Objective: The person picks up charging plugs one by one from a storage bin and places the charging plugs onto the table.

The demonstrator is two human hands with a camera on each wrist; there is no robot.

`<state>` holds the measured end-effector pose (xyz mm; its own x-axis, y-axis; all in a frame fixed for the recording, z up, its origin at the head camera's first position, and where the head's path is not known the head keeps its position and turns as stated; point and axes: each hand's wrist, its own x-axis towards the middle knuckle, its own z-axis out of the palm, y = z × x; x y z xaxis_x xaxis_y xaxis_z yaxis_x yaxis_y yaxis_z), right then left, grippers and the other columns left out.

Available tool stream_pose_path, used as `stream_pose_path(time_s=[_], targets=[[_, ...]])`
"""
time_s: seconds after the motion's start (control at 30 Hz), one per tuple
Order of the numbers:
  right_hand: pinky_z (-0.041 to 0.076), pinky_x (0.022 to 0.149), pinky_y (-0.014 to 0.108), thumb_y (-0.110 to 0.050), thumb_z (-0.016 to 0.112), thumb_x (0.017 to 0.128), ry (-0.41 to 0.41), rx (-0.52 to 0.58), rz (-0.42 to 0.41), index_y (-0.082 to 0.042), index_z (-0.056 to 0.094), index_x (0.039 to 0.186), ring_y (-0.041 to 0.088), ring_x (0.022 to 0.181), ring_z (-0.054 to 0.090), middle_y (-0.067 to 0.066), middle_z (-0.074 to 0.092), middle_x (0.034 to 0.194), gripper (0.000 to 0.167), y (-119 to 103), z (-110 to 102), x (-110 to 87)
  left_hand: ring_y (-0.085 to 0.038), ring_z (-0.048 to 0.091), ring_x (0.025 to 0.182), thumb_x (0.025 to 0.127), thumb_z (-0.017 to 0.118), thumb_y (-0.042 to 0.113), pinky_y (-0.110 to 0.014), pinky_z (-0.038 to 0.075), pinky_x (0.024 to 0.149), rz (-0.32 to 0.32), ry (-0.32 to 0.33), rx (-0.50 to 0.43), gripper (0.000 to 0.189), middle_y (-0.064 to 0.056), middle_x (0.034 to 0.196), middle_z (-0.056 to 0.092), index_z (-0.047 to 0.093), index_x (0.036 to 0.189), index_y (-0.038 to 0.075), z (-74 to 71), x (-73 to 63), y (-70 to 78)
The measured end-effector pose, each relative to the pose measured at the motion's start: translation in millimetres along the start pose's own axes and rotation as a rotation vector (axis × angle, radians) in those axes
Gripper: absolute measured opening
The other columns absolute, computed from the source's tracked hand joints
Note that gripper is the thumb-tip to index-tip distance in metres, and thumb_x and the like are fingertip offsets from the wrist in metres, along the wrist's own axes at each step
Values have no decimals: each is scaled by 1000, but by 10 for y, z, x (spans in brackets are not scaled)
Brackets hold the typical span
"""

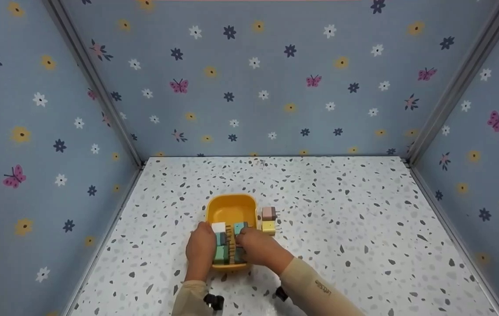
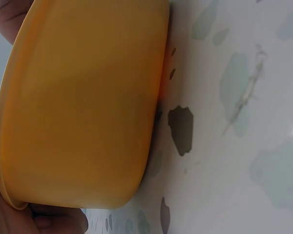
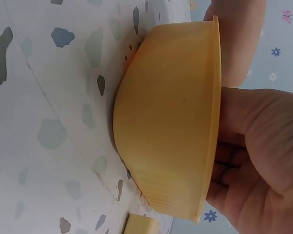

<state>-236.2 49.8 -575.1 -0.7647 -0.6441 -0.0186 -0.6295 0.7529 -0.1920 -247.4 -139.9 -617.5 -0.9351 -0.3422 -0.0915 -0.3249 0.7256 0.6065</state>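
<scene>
A yellow plastic bin (image 1: 232, 198) stands on the speckled tabletop. Inside its near half lie two rows of small charger plugs with prongs: a white charger plug (image 1: 219, 227) and green charger plugs (image 1: 221, 255) at left, a teal charger plug (image 1: 239, 227) at right. My left hand (image 1: 200, 249) grips the bin's left rim; in the left wrist view its fingers (image 2: 63, 222) curl under that rim. Over the right rim reaches my right hand (image 1: 261, 249), its curled fingers pinching the teal charger plug. The fingertips are partly hidden behind the bin wall in the right wrist view.
Just right of the bin, a pink charger plug (image 1: 269, 213) and a yellow charger plug (image 1: 269, 227) lie on the table (image 1: 341, 228), prongs pointing right. Blue flowered panels (image 1: 249, 87) enclose the table at the back and both sides.
</scene>
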Motion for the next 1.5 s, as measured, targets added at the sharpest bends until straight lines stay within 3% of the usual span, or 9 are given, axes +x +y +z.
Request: stream_pose_path(time_s=[0.37,0.6,0.9,1.17,1.5], targets=[[54,77,32,-22,79,89,0,-114,22,-12,75,106,14,78,59,2,67,92,19,-73,12,20,-25,63,82,113,28,31,-46,49,75,-11,-20,-26,42,-11,94,68,60,114,6,-19,-9,8],[56,83,33,-22,78,92,-30,-100,62,-10,74,111,16,83,62,4,68,96,23,-104,23,35,-24,63,83,113,28,32,-46,49,75,-17,-27,-20,42,-11,96,68,60,118,5,-9,18,-3],[55,81,34,-20,77,92,-30,-72,84,-10,75,106,16,79,60,4,68,94,18,-107,47,59,-25,63,81,113,29,33,-46,49,73,-10,-14,-29,42,-12,94,68,60,116,5,-13,3,2],[54,74,33,-16,82,84,-4,-128,28,-11,74,96,16,74,59,2,67,87,16,-86,89,51,-24,63,80,112,27,34,-47,50,74,-17,-17,-26,42,-11,92,68,60,114,7,5,-1,-7],[54,75,34,-16,79,87,-35,-129,49,-11,74,97,15,73,58,3,68,88,12,-100,76,68,-24,61,79,112,27,34,-45,49,73,-25,-22,-32,42,-11,92,67,60,112,7,8,17,2]])
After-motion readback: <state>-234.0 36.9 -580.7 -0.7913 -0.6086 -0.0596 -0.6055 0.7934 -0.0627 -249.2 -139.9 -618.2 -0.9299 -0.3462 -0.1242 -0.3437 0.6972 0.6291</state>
